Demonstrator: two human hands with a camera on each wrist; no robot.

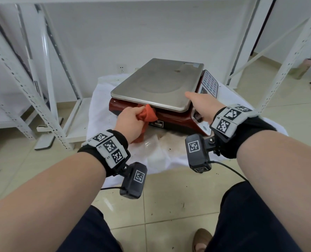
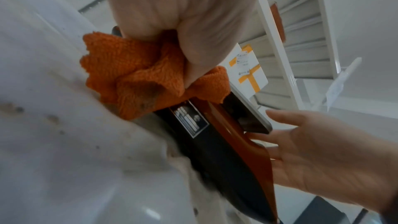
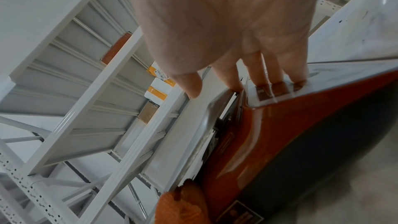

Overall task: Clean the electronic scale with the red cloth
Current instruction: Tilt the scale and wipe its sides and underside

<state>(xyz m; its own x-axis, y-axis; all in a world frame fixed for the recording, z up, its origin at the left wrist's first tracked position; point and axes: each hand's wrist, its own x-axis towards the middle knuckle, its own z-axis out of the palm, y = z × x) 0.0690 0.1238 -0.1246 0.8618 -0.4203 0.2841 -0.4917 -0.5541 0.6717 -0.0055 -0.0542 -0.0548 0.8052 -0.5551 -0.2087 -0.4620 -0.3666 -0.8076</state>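
Observation:
The electronic scale (image 1: 176,119) has a dark red body and a steel platter (image 1: 156,82) and sits on a white sheet. My left hand (image 1: 132,115) grips the bunched red cloth (image 1: 148,115) and presses it against the body's front face, just under the platter's front edge. The left wrist view shows the cloth (image 2: 137,77) with a dark smudge, squeezed in my left hand (image 2: 189,23). My right hand (image 1: 201,104) rests on the front right corner with straight fingers. In the right wrist view its fingers (image 3: 277,77) lie on the display panel and the thumb touches the platter edge (image 3: 204,125).
The white sheet (image 1: 100,106) carries a brown stain (image 1: 169,140) in front of the scale. White metal shelf frames stand at the left (image 1: 42,88) and right (image 1: 287,60). A wall is close behind. My knees and a shoe (image 1: 202,239) are over the tiled floor below.

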